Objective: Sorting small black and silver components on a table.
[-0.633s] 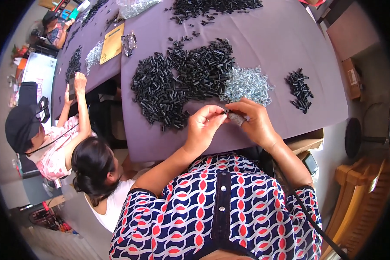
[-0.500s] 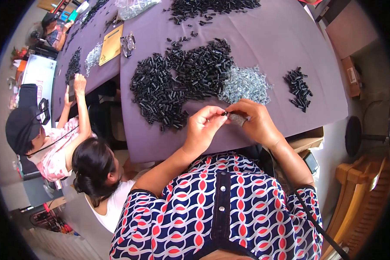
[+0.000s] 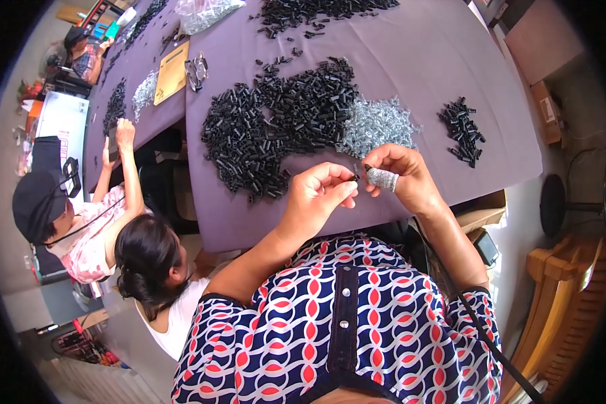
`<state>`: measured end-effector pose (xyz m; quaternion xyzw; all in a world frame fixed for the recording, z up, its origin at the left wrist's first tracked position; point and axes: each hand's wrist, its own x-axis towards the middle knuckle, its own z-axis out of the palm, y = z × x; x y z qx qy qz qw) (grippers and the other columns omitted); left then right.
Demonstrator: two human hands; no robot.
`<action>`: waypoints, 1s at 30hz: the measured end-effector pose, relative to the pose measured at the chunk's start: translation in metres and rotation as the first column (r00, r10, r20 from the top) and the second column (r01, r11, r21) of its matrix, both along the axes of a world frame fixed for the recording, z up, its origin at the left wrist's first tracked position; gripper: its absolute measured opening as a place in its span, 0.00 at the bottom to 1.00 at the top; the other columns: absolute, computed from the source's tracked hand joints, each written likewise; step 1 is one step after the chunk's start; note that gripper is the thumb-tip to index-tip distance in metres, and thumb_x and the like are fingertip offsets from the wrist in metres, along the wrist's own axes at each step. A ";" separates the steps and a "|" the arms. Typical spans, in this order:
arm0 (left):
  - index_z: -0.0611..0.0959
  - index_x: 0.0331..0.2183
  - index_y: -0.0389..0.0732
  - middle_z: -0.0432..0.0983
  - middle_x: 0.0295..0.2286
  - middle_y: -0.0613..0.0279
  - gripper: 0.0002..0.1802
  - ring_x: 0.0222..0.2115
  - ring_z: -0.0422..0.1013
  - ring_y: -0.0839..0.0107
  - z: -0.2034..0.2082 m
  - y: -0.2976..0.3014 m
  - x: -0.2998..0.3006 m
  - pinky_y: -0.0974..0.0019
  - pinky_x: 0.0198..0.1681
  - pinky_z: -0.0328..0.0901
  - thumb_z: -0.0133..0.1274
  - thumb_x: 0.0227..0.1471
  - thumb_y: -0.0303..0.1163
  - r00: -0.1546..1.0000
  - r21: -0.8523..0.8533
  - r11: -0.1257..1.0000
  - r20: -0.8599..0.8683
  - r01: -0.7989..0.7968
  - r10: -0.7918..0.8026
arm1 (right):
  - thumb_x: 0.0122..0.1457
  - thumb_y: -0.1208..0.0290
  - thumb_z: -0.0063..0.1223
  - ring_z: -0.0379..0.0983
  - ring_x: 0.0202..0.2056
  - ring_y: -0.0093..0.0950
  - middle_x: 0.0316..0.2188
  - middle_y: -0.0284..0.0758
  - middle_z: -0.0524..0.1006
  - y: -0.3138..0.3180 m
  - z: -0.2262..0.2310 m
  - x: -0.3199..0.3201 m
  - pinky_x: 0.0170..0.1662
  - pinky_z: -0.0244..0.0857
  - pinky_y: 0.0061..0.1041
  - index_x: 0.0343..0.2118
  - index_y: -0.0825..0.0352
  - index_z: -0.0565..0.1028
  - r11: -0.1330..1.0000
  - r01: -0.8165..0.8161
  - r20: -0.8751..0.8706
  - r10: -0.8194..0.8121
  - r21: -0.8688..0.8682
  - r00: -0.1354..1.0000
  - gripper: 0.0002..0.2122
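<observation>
Over the near edge of the table, my left hand (image 3: pixel 318 200) pinches a small black plastic piece (image 3: pixel 355 178) between thumb and fingertips. Close to its right, my right hand (image 3: pixel 411 180) is closed in a pinch, a grey knitted cover (image 3: pixel 382 178) around its thumb. Something dark shows at those fingertips, too small to name. Just beyond the hands lie a large heap of black tubular pieces (image 3: pixel 246 138) and, touching its right side, a heap of small clear pieces (image 3: pixel 377 124). A smaller pile of black pieces (image 3: pixel 462 131) sits apart on the right.
More black pieces (image 3: pixel 323 13) are heaped at the far side of the purple-grey tablecloth (image 3: pixel 411 50). A pair of glasses (image 3: pixel 196 71) lies beside a yellow envelope (image 3: pixel 172 74). Two people sit close on my left, one in a black cap (image 3: pixel 39 205). A wooden chair (image 3: pixel 552 296) stands at right.
My hands have drawn slightly apart from each other. My right hand has turned, so its covered thumb shows more fully, while the left still pinches the black piece.
</observation>
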<state>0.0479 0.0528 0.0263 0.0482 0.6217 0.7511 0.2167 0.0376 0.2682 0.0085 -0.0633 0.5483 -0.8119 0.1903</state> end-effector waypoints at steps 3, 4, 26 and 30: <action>0.79 0.38 0.32 0.79 0.30 0.59 0.07 0.27 0.76 0.75 -0.001 0.001 -0.002 0.74 0.33 0.71 0.56 0.56 0.23 1.000 -0.012 1.000 0.006 -0.015 0.015 | 0.59 0.79 0.57 0.76 0.30 0.21 0.31 0.33 0.79 -0.001 -0.003 -0.002 0.34 0.73 0.21 0.39 0.69 0.77 0.997 0.024 -0.010 -0.025 -0.068 1.000 0.06; 0.79 0.38 0.32 0.79 0.30 0.59 0.07 0.27 0.76 0.75 -0.002 0.001 -0.004 0.74 0.33 0.71 0.56 0.56 0.23 1.000 -0.015 1.000 0.015 -0.015 0.015 | 0.59 0.79 0.58 0.76 0.31 0.21 0.31 0.33 0.79 -0.001 -0.003 -0.004 0.35 0.73 0.21 0.39 0.70 0.77 0.998 0.008 -0.016 -0.009 -0.064 1.000 0.06; 0.80 0.38 0.31 0.80 0.30 0.58 0.08 0.26 0.76 0.74 -0.009 -0.003 -0.006 0.73 0.32 0.71 0.57 0.56 0.24 0.998 -0.011 1.000 0.057 0.018 -0.018 | 0.43 0.91 0.54 0.73 0.37 0.25 0.34 0.32 0.75 -0.003 0.021 -0.003 0.38 0.66 0.21 0.35 0.67 0.81 0.894 0.177 -0.492 0.055 0.412 0.869 0.16; 0.80 0.39 0.30 0.80 0.30 0.57 0.09 0.26 0.76 0.73 -0.008 -0.005 -0.008 0.72 0.33 0.72 0.56 0.57 0.25 0.975 0.073 0.997 0.215 0.032 -0.047 | 0.32 0.94 0.44 0.74 0.41 0.32 0.34 0.35 0.75 -0.001 0.028 -0.005 0.45 0.67 0.25 0.32 0.69 0.80 0.886 0.150 -0.502 0.104 0.439 0.858 0.22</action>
